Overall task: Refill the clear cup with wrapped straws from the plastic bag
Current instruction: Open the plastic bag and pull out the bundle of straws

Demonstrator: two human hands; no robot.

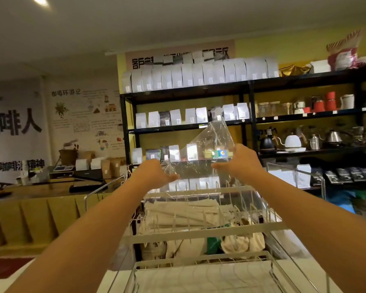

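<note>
We hold a clear plastic bag [207,157] up at arm's length, out over the far end of a white wire rack [201,233]. Our left hand [156,173] pinches the bag's crinkled lower left corner between thumb and curled fingers. Our right hand [240,160] grips the bag's right edge, fingers folded round the film. The bag is thin, glossy and creased; its upper corner rises to a limp point, and the shelf goods behind show through it. We cannot tell whether any wrapped straws lie inside it, and the clear cup does not show.

The rack is made of thin coated rods with upright prongs, stacked in tiers, with a flat white surface [199,280] under its near tier. Behind its rods lie pale, coarse cloth sacks [178,214], folded and slumped.

Far behind stands a black metal shelving unit [249,96]. Its top tier carries a row of matte white flat-bottomed pouches [199,75]. The right-hand tiers carry red ceramic mugs [325,102] and steel and white gooseneck kettles [292,142].

At the far left, a wooden desk [40,191] fronted with folded brown panels carries kraft paper bags [110,166].
</note>
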